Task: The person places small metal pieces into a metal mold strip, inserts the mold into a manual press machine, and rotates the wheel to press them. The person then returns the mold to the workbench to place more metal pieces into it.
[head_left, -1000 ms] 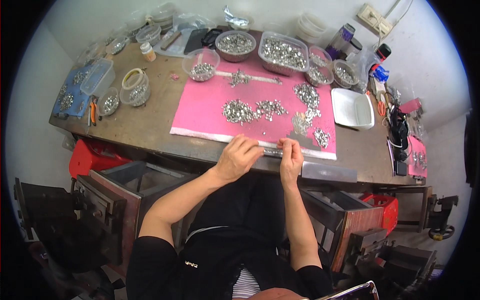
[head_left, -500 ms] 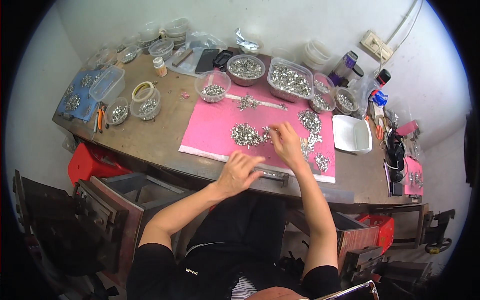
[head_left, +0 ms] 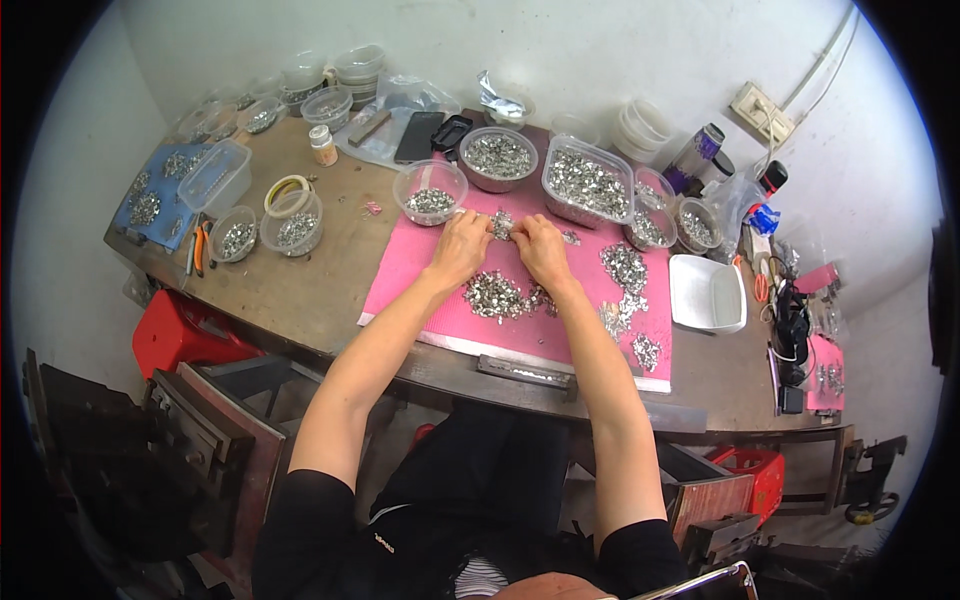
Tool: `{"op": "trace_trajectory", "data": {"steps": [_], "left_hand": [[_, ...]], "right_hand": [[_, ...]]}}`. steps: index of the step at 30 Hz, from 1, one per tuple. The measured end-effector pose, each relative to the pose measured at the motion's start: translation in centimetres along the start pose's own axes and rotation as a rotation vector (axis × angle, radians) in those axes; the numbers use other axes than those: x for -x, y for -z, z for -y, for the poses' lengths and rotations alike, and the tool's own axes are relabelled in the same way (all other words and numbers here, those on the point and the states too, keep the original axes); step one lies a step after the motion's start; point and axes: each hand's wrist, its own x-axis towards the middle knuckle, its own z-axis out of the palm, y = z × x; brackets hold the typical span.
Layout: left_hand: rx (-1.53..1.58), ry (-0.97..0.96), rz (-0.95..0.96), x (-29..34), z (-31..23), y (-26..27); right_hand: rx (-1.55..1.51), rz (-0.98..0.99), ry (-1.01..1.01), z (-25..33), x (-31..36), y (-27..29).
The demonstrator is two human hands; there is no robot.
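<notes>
Toward the far side of the pink mat [head_left: 400, 290], both my hands are side by side with fingers curled in. My left hand [head_left: 460, 248] is at the left edge of a small heap of shiny silver metal pieces [head_left: 502, 224]. My right hand [head_left: 541, 252] pinches at that heap's right edge. What the fingertips hold is hidden. Nearer to me lies a larger pile of silver pieces [head_left: 495, 294], partly behind my right forearm. A clear round tub [head_left: 430, 190] with more pieces stands just beyond my left hand.
Behind the mat stand a round bowl [head_left: 498, 158] and a rectangular tub [head_left: 588, 182], both filled with silver pieces. More loose piles [head_left: 625, 270] lie at the mat's right, beside a white square dish [head_left: 708, 293]. Orange-handled pliers [head_left: 200, 245] and a blue mat [head_left: 158, 200] are at the left.
Both hands have moved away from me, from the near pile and mat edge to the small heap at the back. The pale strip seen under that heap is now mostly hidden.
</notes>
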Motion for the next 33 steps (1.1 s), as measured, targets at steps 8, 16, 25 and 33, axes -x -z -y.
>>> {"op": "trace_trajectory", "data": {"steps": [8, 16, 25, 33], "left_hand": [[0.306, 0.074, 0.043, -0.1, -2.9, 1.2], [0.261, -0.201, 0.370, 7.2, -10.8, 2.7], [0.286, -0.151, 0.327, 8.5, -10.3, 2.2], [0.269, -0.007, 0.251, 8.4, -10.4, 4.3]], "right_hand": [[-0.089, -0.021, -0.055, 1.5, 2.0, 4.5], [-0.039, 0.276, -0.229, 4.5, 13.3, 11.8], [-0.072, 0.071, -0.200, 4.8, 15.8, 11.3], [0.046, 0.086, -0.170, 5.4, 15.9, 10.2]]}}
